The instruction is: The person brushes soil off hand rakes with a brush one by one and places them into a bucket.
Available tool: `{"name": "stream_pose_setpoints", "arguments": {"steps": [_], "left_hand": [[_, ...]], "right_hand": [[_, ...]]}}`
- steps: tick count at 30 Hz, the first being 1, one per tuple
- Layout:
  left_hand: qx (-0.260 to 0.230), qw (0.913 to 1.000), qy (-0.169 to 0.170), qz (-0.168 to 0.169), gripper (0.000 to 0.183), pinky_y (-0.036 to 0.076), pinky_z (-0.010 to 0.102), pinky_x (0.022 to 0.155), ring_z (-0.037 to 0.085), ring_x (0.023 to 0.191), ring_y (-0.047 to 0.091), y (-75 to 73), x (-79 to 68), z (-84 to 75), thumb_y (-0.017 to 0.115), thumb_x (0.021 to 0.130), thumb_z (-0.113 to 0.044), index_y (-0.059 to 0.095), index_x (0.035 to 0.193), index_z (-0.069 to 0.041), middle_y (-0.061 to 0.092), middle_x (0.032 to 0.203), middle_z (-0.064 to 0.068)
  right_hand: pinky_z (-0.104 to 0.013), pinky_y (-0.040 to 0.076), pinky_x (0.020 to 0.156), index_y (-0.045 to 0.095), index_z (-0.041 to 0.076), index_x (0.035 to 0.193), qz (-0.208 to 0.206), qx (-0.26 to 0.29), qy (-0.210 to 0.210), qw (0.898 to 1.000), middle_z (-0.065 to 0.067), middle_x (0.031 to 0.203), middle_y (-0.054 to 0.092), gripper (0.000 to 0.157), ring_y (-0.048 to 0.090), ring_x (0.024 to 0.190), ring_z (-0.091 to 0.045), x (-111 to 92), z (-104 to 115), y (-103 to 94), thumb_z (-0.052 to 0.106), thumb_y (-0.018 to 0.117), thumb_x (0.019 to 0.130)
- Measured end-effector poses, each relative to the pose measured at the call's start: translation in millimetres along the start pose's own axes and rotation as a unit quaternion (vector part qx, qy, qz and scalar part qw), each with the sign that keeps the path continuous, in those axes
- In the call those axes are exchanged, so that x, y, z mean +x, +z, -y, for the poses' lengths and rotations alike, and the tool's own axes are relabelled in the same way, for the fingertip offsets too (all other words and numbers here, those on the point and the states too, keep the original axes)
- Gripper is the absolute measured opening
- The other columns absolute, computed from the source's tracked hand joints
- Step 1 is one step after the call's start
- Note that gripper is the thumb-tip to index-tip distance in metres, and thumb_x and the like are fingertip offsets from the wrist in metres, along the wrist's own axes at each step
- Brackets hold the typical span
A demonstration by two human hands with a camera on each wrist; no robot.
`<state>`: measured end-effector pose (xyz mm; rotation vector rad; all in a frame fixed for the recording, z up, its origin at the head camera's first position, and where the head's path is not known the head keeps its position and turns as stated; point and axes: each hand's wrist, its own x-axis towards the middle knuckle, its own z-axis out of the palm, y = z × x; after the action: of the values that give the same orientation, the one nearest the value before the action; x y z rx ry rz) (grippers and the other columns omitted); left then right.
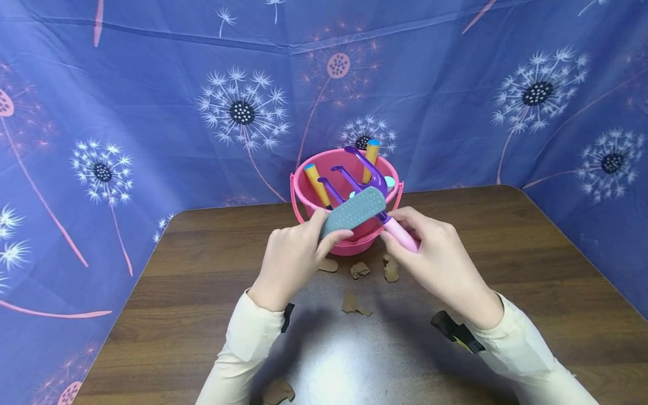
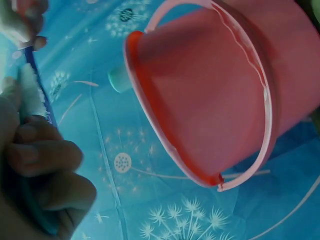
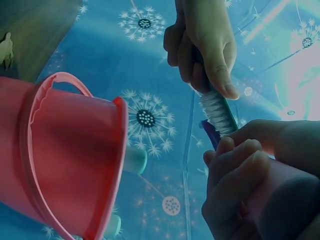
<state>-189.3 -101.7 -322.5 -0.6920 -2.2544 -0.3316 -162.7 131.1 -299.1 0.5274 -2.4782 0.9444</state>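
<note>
My left hand [image 1: 291, 259] grips a grey-green scrub brush [image 1: 356, 209], its thumb along the near edge. White bristles [image 3: 216, 112] show on the brush's underside in the right wrist view, right against the purple part of a hand rake. This rake [image 1: 376, 175] has curved purple prongs pointing away and a pink handle [image 1: 401, 234]. My right hand [image 1: 440, 259] holds it by that handle, with its fingers curled round. Both tools are raised in front of a pink bucket [image 1: 354, 247], overlapping its opening in the head view.
Yellow-handled tools [image 1: 316, 183] stand in the bucket, whose pink bail handle [image 2: 267, 115] hangs down. Several brown crumbled pieces [image 1: 360, 270] lie on the wooden table [image 1: 202, 270] before it, another [image 1: 277, 390] near the front. A blue dandelion-print cloth [image 1: 167, 73] hangs behind.
</note>
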Motion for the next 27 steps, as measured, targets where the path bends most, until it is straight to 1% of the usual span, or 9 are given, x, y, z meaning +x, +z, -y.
{"name": "stream_pose_setpoints", "arguments": {"steps": [2, 5, 9, 11, 13, 18, 20, 23, 27], "left_hand": [[0.005, 0.9997, -0.021, 0.005, 0.065, 0.032, 0.031, 0.04, 0.011, 0.041, 0.036, -0.2, 0.2, -0.2, 0.026, 0.098, -0.065, 0.056, 0.097, -0.008, 0.037, 0.052, -0.004], [0.016, 0.9985, -0.052, -0.002, 0.064, 0.031, 0.032, 0.04, 0.013, 0.04, 0.038, -0.6, 0.9, 1.0, 0.026, 0.098, -0.066, 0.051, 0.092, -0.008, 0.036, 0.051, -0.003], [0.015, 0.9951, -0.096, -0.015, 0.065, 0.031, 0.033, 0.04, 0.016, 0.04, 0.04, -1.7, 2.6, 2.8, 0.026, 0.098, -0.067, 0.05, 0.092, -0.007, 0.039, 0.052, -0.001], [0.007, 0.9939, -0.108, -0.019, 0.066, 0.031, 0.034, 0.041, 0.015, 0.041, 0.04, -1.8, 3.0, 2.9, 0.025, 0.098, -0.067, 0.051, 0.093, -0.007, 0.04, 0.053, 0.0], [-0.007, 0.9946, -0.101, -0.022, 0.067, 0.032, 0.034, 0.041, 0.014, 0.042, 0.039, -1.7, 3.0, 1.4, 0.023, 0.099, -0.067, 0.052, 0.093, -0.007, 0.04, 0.053, -0.001], [-0.035, 0.999, -0.021, -0.017, 0.06, 0.033, 0.032, 0.041, 0.01, 0.041, 0.037, 1.4, 1.7, -7.9, 0.023, 0.104, -0.059, 0.054, 0.093, -0.009, 0.039, 0.051, -0.005], [-0.037, 0.9992, -0.004, -0.017, 0.06, 0.035, 0.032, 0.041, 0.01, 0.041, 0.037, 3.0, 1.1, -10.9, 0.024, 0.102, -0.06, 0.055, 0.093, -0.01, 0.039, 0.05, -0.006], [-0.034, 0.9993, -0.005, -0.017, 0.065, 0.038, 0.033, 0.042, 0.01, 0.042, 0.038, 4.0, 0.6, -12.2, 0.022, 0.097, -0.065, 0.056, 0.094, -0.01, 0.039, 0.051, -0.005], [-0.055, 0.9982, -0.024, 0.004, 0.068, 0.037, 0.034, 0.042, 0.01, 0.043, 0.039, 2.3, 0.5, -10.6, 0.021, 0.098, -0.066, 0.059, 0.097, -0.01, 0.04, 0.052, -0.005]], "right_hand": [[-0.024, 0.043, 0.058, 0.069, 0.015, 0.109, 0.0, -0.001, -0.007, 1.0, 0.0, 0.08, 0.066, 0.019, 0.053, 0.065, -0.012, 0, 1, 2.3, 0.013, 0.073, 0.091], [-0.024, 0.043, 0.058, 0.069, 0.015, 0.108, 0.008, 0.007, -0.013, 1.0, 0.001, 0.078, 0.064, 0.017, 0.052, 0.065, -0.011, 0, 3, 4.3, 0.013, 0.073, 0.091], [-0.024, 0.043, 0.059, 0.069, 0.015, 0.109, 0.018, 0.014, -0.006, 1.0, 0.002, 0.078, 0.063, 0.016, 0.053, 0.065, -0.011, -1, 4, 5.2, 0.015, 0.072, 0.092], [-0.024, 0.043, 0.06, 0.07, 0.015, 0.109, 0.022, 0.013, 0.003, 1.0, 0.001, 0.078, 0.064, 0.016, 0.054, 0.066, -0.012, -1, 5, 5.0, 0.016, 0.072, 0.093], [-0.025, 0.043, 0.06, 0.07, 0.015, 0.109, 0.027, 0.012, 0.011, 0.999, 0.001, 0.078, 0.064, 0.016, 0.054, 0.066, -0.013, -2, 5, 4.6, 0.017, 0.072, 0.093], [-0.025, 0.045, 0.061, 0.069, 0.015, 0.113, 0.034, 0.015, 0.014, 0.999, -0.001, 0.082, 0.066, 0.019, 0.055, 0.069, -0.013, -2, 5, 4.0, 0.016, 0.07, 0.094], [-0.026, 0.045, 0.061, 0.069, 0.016, 0.115, 0.032, 0.018, 0.013, 0.999, -0.001, 0.085, 0.067, 0.021, 0.056, 0.07, -0.014, -2, 6, 3.5, 0.014, 0.069, 0.094], [-0.026, 0.045, 0.061, 0.069, 0.016, 0.115, 0.031, 0.019, 0.014, 0.999, -0.002, 0.086, 0.068, 0.021, 0.056, 0.071, -0.014, -2, 6, 3.1, 0.015, 0.068, 0.094], [-0.025, 0.044, 0.061, 0.069, 0.015, 0.116, 0.032, 0.017, 0.01, 0.999, -0.002, 0.086, 0.068, 0.021, 0.055, 0.07, -0.014, -1, 6, 3.5, 0.016, 0.07, 0.095]]}}
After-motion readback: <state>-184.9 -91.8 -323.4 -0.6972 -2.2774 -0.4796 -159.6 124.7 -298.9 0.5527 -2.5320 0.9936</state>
